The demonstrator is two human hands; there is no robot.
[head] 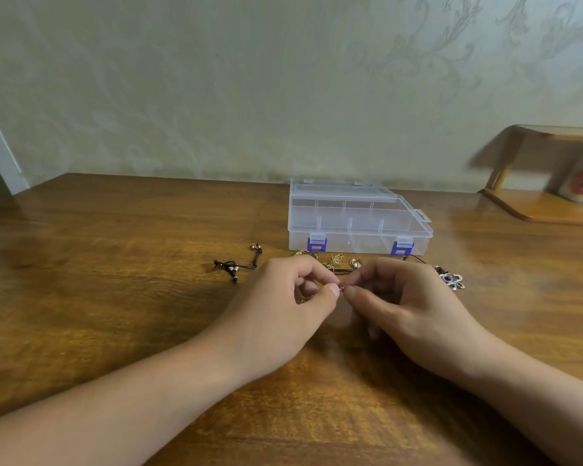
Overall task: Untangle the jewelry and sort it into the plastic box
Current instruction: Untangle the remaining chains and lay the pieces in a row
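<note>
Fingertips of the left hand (283, 304) and right hand (408, 307) meet, curled, pinching a tiny reddish jewelry piece (342, 289) between them above the tabletop (98, 297). More tangled jewelry (337, 260) lies just before the closed plastic box (357, 218) near the tabletop's far edge.

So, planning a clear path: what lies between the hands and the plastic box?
Head view: gold chain tangle lies before the clear plastic box, beyond both hands.

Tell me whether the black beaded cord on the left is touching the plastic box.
Apart. The head view shows bare wooden table between the black beaded cord and the plastic box, whose front left corner stands clear to the cord's right.
</note>
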